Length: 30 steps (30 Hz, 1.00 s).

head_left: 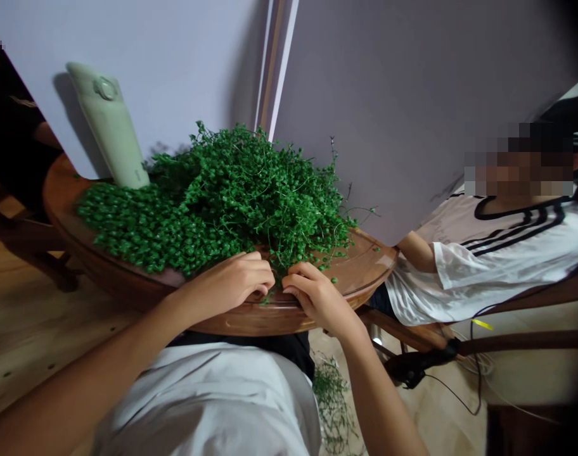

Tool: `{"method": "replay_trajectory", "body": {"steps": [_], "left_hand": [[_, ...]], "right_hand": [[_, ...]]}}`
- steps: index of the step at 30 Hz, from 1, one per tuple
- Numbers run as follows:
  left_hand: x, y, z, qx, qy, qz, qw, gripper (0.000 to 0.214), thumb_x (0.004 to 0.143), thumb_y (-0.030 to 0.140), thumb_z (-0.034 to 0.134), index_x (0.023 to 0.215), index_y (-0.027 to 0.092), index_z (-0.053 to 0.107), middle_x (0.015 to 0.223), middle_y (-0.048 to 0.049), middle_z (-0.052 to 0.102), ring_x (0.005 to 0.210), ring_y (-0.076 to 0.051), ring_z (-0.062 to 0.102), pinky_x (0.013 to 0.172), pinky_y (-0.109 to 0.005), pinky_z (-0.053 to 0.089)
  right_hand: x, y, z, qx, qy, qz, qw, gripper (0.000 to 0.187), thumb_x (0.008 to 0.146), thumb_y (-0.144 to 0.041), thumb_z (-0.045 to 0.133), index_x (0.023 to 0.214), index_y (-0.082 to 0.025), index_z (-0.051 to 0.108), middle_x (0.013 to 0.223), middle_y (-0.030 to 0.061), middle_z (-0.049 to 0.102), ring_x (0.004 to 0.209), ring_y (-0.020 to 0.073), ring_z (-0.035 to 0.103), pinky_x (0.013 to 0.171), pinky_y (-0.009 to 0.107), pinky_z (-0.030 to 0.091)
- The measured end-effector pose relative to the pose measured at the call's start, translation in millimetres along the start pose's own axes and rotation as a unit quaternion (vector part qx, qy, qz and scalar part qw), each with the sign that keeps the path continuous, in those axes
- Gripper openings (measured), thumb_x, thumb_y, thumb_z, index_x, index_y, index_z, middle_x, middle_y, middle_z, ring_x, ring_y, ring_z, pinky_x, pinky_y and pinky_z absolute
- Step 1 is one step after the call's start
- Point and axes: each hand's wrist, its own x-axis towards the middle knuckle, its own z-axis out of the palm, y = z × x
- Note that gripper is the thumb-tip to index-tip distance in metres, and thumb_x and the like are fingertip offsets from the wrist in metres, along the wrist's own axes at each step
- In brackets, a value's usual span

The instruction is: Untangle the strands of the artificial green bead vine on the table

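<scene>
Head view: I am seeing the left hand (246, 278) and right hand (316, 296) sitting curled at the edge of the table (372, 254); whether they're pinching anything, I cannot tell. Just beyond, the green plant heap (241, 183) is lying crosswise, its middle nearer the left hand, sprigs (282, 254) pointing right and trailing between the fingers.

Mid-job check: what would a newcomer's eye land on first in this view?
Most likely the big heap of bright green plants covering much of the round wooden table. Next, the pale green bottle at the heap's left end, then the left hand and right hand, fingers curled, at the table's near edge.
</scene>
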Motion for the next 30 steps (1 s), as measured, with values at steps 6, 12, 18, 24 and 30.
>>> {"method": "replay_trajectory", "body": {"steps": [6,12,18,24,30], "left_hand": [[0,-1,-2.4,-0.005,-0.010,0.006,1.000,0.020,0.100,0.011,0.055,0.083,0.017,0.065,0.086,0.0003,0.063,0.085,-0.016,0.050,0.081,-0.027,0.038],[1,-4,-1.5,-0.026,-0.003,0.022,0.999,0.025,0.100,0.007,0.049,0.082,0.017,0.064,0.085,-0.0006,0.064,0.083,-0.015,0.052,0.080,-0.026,0.040],[2,-5,-2.6,-0.013,-0.002,0.042,0.999,0.027,0.099,0.005,0.046,0.080,0.017,0.062,0.080,-0.0009,0.063,0.079,-0.016,0.049,0.076,-0.026,0.038],[-1,-8,-2.9,-0.010,-0.004,0.048,0.999,0.031,0.093,-0.002,0.042,0.077,0.018,0.059,0.078,-0.0009,0.063,0.078,-0.017,0.048,0.074,-0.028,0.037],[-4,-7,-0.6,0.011,0.014,0.041,0.999,0.027,0.096,0.001,0.045,0.081,0.018,0.060,0.081,0.0000,0.063,0.081,-0.016,0.050,0.079,-0.027,0.039]], "right_hand": [[-1,5,0,0.014,-0.013,-0.019,1.000,0.019,0.103,-0.008,0.047,0.100,-0.017,0.063,0.103,0.0076,0.057,0.096,0.0190,0.053,0.084,0.030,0.045],[0,11,-2,0.011,-0.023,-0.046,0.999,0.026,0.100,-0.002,0.046,0.103,-0.018,0.065,0.104,0.0078,0.057,0.099,0.0195,0.053,0.086,0.030,0.045],[1,15,-2,0.014,-0.029,-0.059,0.998,0.027,0.098,0.000,0.045,0.103,-0.018,0.065,0.102,0.0070,0.057,0.096,0.0191,0.052,0.085,0.030,0.043],[2,17,-7,0.021,-0.050,-0.069,0.996,0.029,0.095,0.004,0.044,0.097,-0.017,0.064,0.101,0.0062,0.055,0.096,0.0183,0.052,0.085,0.030,0.042],[1,15,-8,0.058,-0.028,-0.041,0.997,0.018,0.101,-0.007,0.047,0.095,-0.018,0.060,0.101,0.0066,0.057,0.098,0.0184,0.054,0.086,0.030,0.044]]}}
